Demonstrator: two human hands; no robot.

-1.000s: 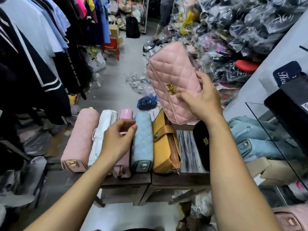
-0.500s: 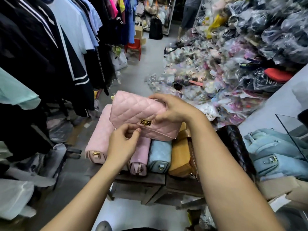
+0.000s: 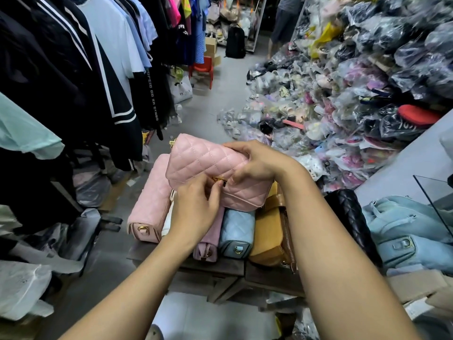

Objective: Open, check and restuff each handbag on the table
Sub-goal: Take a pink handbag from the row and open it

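Note:
A pink quilted handbag (image 3: 203,163) is held flat above the row of bags on the small wooden table (image 3: 220,268). My right hand (image 3: 257,163) grips its right end, thumb near the gold clasp (image 3: 219,180). My left hand (image 3: 196,207) pinches at that clasp from below. Under them lie a pink bag (image 3: 149,207), a white bag (image 3: 169,219) mostly hidden, a mauve bag (image 3: 208,244), a light blue bag (image 3: 237,229), a tan bag (image 3: 269,231) and a black quilted bag (image 3: 350,217).
Dark and white clothes (image 3: 73,82) hang along the left. A big heap of plastic-wrapped goods (image 3: 355,94) fills the right. Blue bags (image 3: 404,229) and a glass pane (image 3: 438,197) sit at the right edge. A red chair (image 3: 202,69) and a person's legs (image 3: 282,28) stand far down the aisle.
The pink quilted bag came down from upright in my right hand to lie flat over the row. My left hand left the bags on the table and now pinches its clasp.

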